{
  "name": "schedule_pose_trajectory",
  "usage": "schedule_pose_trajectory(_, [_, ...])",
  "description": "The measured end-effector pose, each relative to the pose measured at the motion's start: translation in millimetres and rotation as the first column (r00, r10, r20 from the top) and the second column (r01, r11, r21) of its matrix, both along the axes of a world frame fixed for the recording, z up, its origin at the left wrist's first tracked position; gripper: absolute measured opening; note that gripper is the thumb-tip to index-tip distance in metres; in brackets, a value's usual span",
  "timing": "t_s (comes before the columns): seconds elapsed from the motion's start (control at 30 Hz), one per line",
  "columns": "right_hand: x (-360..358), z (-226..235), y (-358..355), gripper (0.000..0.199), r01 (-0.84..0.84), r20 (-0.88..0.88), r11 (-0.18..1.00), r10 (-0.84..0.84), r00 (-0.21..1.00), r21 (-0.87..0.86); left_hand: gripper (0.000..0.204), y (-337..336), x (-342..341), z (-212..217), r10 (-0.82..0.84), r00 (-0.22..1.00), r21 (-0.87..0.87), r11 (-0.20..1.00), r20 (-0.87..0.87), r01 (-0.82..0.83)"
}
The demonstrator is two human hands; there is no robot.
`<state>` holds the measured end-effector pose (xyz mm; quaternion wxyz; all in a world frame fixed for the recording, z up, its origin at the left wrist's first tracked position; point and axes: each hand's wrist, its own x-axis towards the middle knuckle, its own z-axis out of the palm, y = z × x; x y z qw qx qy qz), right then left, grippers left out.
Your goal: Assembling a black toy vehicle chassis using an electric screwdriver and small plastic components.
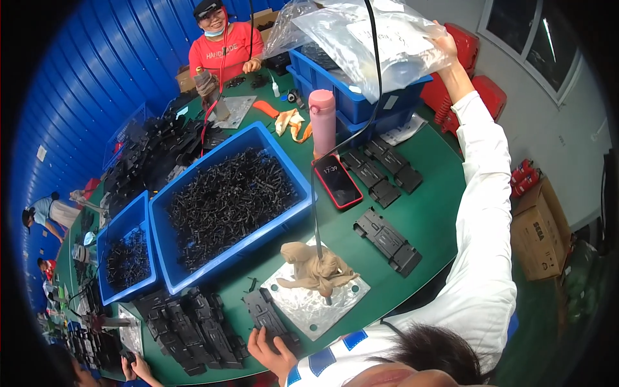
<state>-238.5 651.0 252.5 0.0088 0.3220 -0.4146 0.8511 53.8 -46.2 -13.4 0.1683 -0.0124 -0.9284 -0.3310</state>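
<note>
Clear plastic bag (409, 59): my right hand (445, 46) grips it. My left hand (271, 356), loosely open, touches a black molded part (264, 312).

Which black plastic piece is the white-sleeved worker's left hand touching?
The black piece just left of the square silvery plate; the left hand touches no other.

This is an assembly workshop. Matching black plastic casings (388, 242) and a rectangular blue plastic bin (248, 249) of small black parts (229, 200) crowd a green counter (438, 187), near a corrugated blue metal wall (97, 55).
</note>
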Motion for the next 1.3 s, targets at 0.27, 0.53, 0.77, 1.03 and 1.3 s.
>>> schedule_pose_trajectory(0.27, [-22.7, 15.3, -138.0, 0.061, 0.754, 0.475, 0.651, -0.691, 0.545, 0.083, 0.025, -29.4, -43.5, 90.3, -0.143, 0.929, -0.183, 0.980, -0.342, 0.083])
schedule_pose_trajectory(0.53, [-58.7, 3.8, -205.8, 0.056, 0.522, 0.501, 0.846, -0.501, 0.706, 0.111, 0.024, 60.6, -211.9, 223.5, -0.334, 0.798, -0.092, 0.938, -0.502, 0.334])
schedule_pose_trajectory(0.77, [-52.1, 14.5, -303.1, 0.050, 0.446, 0.499, 0.880, -0.463, 0.732, 0.163, 0.051, 173.5, -334.3, 234.9, -0.535, 0.678, -0.180, 0.833, -0.505, 0.523])
schedule_pose_trajectory(1.03, [-48.5, 10.3, -244.3, 0.055, 0.424, 0.455, 0.863, -0.504, 0.734, 0.274, 0.018, 217.8, -423.3, 227.0, -0.458, 0.762, 0.036, 0.847, -0.457, 0.530])
schedule_pose_trajectory(1.3, [-8.7, 21.7, -112.2, 0.048, 0.718, 0.418, 0.694, -0.668, 0.615, 0.054, 0.017, 212.3, -503.8, 198.2, -0.304, 0.918, 0.401, 0.831, -0.254, 0.387])
